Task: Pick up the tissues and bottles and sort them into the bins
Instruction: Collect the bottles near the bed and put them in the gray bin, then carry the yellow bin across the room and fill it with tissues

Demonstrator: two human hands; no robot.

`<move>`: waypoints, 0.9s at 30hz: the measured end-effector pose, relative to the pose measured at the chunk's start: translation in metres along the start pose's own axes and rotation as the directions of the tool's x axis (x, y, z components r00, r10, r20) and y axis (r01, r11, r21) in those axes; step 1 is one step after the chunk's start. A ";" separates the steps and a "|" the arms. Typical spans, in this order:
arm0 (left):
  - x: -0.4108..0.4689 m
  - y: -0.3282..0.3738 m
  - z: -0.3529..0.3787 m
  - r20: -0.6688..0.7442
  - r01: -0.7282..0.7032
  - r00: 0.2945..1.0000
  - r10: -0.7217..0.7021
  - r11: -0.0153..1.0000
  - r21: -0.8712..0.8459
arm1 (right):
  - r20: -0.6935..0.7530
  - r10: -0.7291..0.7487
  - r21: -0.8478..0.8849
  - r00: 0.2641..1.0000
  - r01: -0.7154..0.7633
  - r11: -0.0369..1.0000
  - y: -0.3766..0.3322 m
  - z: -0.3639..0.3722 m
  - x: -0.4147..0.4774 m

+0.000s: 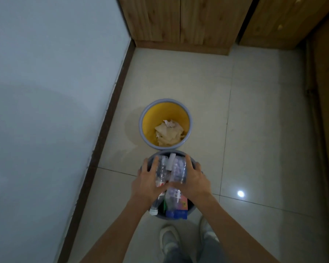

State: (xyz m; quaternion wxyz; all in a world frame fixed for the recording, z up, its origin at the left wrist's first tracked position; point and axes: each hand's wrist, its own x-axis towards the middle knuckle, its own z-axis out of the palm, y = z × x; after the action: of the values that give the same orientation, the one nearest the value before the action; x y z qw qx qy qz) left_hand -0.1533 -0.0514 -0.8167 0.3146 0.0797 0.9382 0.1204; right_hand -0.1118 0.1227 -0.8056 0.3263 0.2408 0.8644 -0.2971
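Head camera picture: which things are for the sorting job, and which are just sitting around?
For the job: clear plastic bottles held by the left hand and right hand; round grey bin under them; round yellow-lined bin with crumpled white tissues inside.
Just there: wooden cabinets; white shoes; pale tiled floor; white wall.

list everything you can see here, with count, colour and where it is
yellow bin: 1, grey rim, yellow inside, on the floor, farther away
tissues: a crumpled heap, pale, in the yellow bin
grey bin: 1, grey, on the floor by the feet
bottles: several, clear, some held over the grey bin, others in it
packs: count unclear, red and blue, in the grey bin
cabinets: 2, wooden, far end
wall: 1, pale, left
floor: pale tiles
shoes: 2, white, bottom edge
left grip: 1, holds bottles
right grip: 1, holds bottles
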 end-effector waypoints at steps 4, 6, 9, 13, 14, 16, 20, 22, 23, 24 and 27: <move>-0.050 0.032 -0.089 -0.049 -0.055 0.997 0.063 0.989 0.135 | -0.023 -0.004 0.001 1.000 0.004 1.000 -0.024 -0.074 -0.081; -0.082 0.059 -0.147 -0.115 -0.088 0.986 0.119 0.966 0.245 | -0.072 -0.017 -0.013 0.997 0.016 1.000 -0.038 -0.122 -0.131; -0.143 0.116 -0.237 -0.229 -0.168 0.941 0.248 0.933 0.318 | -0.207 -0.053 0.002 0.977 0.055 0.998 -0.060 -0.199 -0.214; -0.220 0.188 -0.331 -0.360 -0.290 0.849 0.387 0.911 0.294 | -0.431 -0.110 0.033 0.896 0.138 0.990 -0.079 -0.296 -0.325; -0.238 0.204 -0.348 -0.381 -0.317 0.832 0.403 0.909 0.271 | -0.484 -0.103 0.052 0.869 0.146 0.988 -0.080 -0.316 -0.352; -0.271 0.232 -0.376 -0.414 -0.356 0.816 0.403 0.915 0.189 | -0.569 -0.072 0.079 0.819 0.141 0.987 -0.080 -0.350 -0.400; -0.322 0.271 -0.406 -0.456 -0.429 0.792 0.405 0.902 0.057 | -0.669 0.060 0.169 0.740 0.073 0.983 -0.067 -0.383 -0.482; -0.340 0.291 -0.417 -0.432 -0.501 0.775 0.460 0.865 0.023 | -0.694 0.126 0.210 0.709 0.032 0.977 -0.060 -0.393 -0.514; -0.348 0.302 -0.423 -0.401 -0.534 0.768 0.499 0.845 0.028 | -0.705 0.157 0.230 0.692 0.013 0.973 -0.056 -0.398 -0.528; -0.360 0.316 -0.428 -0.365 -0.586 0.742 0.562 0.808 0.053 | -0.720 0.216 0.270 0.659 -0.021 0.963 -0.049 -0.401 -0.548; -0.380 0.344 -0.445 -0.372 -0.673 0.660 0.652 0.734 0.091 | -0.751 0.326 0.369 0.575 -0.045 0.929 -0.036 -0.405 -0.582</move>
State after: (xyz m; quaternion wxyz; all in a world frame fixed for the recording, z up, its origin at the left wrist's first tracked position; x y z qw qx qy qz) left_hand -0.0990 0.1143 -0.1606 0.0633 0.3821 0.8830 0.2652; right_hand 0.0868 0.2394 -0.1339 -0.1089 0.4865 0.8294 -0.2520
